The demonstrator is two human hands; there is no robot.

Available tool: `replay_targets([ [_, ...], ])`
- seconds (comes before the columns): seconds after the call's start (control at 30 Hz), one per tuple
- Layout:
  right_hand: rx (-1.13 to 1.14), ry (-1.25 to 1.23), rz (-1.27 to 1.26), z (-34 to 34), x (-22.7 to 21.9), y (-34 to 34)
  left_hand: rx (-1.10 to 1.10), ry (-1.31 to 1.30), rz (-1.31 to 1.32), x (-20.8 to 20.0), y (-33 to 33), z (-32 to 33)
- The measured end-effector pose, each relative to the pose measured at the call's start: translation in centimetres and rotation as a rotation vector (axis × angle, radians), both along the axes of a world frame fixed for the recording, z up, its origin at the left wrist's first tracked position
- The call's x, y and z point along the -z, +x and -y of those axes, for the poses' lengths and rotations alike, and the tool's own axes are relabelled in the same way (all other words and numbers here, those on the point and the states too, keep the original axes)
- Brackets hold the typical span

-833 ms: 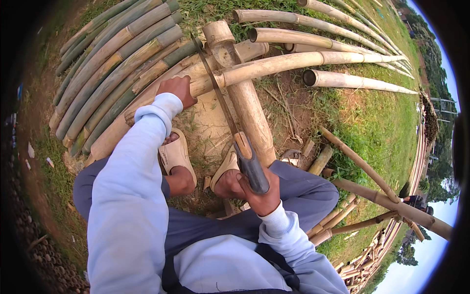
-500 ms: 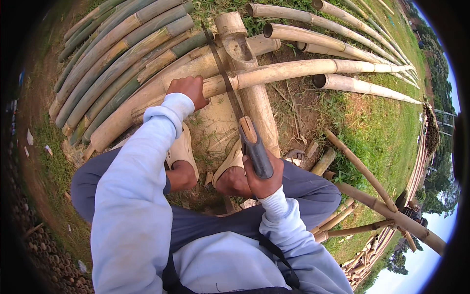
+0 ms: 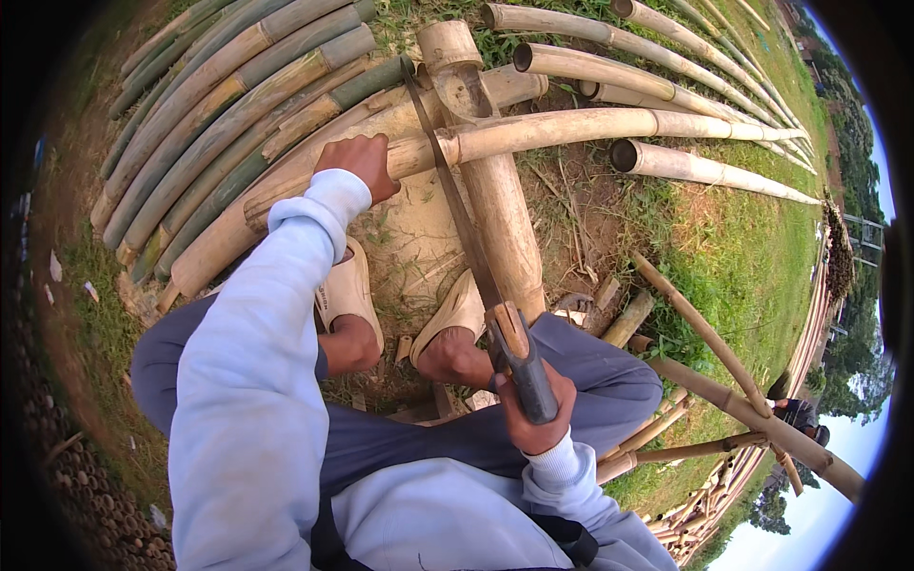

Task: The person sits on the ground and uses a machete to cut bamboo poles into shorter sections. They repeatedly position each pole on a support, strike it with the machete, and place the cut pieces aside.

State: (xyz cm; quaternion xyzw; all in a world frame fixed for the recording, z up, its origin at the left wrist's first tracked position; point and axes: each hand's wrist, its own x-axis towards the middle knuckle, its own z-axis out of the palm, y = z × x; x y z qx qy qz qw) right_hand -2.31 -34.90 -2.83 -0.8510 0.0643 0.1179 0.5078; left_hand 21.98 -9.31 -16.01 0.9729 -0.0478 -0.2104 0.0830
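A long pale bamboo pole (image 3: 571, 127) lies across a notched bamboo support (image 3: 503, 224). My left hand (image 3: 358, 164) is closed round the pole's near-left part, left of the saw. My right hand (image 3: 539, 415) wraps the dark handle of a handsaw (image 3: 461, 211), drawn in close to my right knee. Its long blade slants up and away from me and crosses the pole just left of a node, right of my left hand. How deep the teeth sit in the bamboo I cannot make out.
Several green and tan bamboo poles (image 3: 214, 124) lie side by side at left. More pale poles (image 3: 671, 162) stretch away at right. My sandalled feet (image 3: 347, 295) rest below the pole. A propped bamboo frame (image 3: 709, 333) stands at right, with a person (image 3: 800, 419) beyond it.
My right hand has pulled the saw back toward me and slightly right, so more blade shows on my side of the pole. My left hand has shifted slightly left and up.
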Motion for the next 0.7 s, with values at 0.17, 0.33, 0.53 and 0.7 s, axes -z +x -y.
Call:
replay_targets([
  [0.17, -0.02, 0.041, 0.144, -0.9, 3.1, 3.6, 0.007, 0.012, 0.024, -0.4, 0.2, -0.1],
  [0.33, -0.005, 0.086, 0.094, -1.7, 1.4, 1.3, 0.03, -0.013, 0.047, -0.2, -0.6, -0.2],
  [0.53, 0.003, -0.073, -0.106, 1.4, -1.8, -4.1, -0.002, -0.006, -0.044, 0.4, -1.1, -0.3],
  [0.7, 0.017, 0.137, 0.075, -1.9, 6.7, 5.5, 0.005, -0.003, -0.045, 0.4, -0.9, 0.7],
])
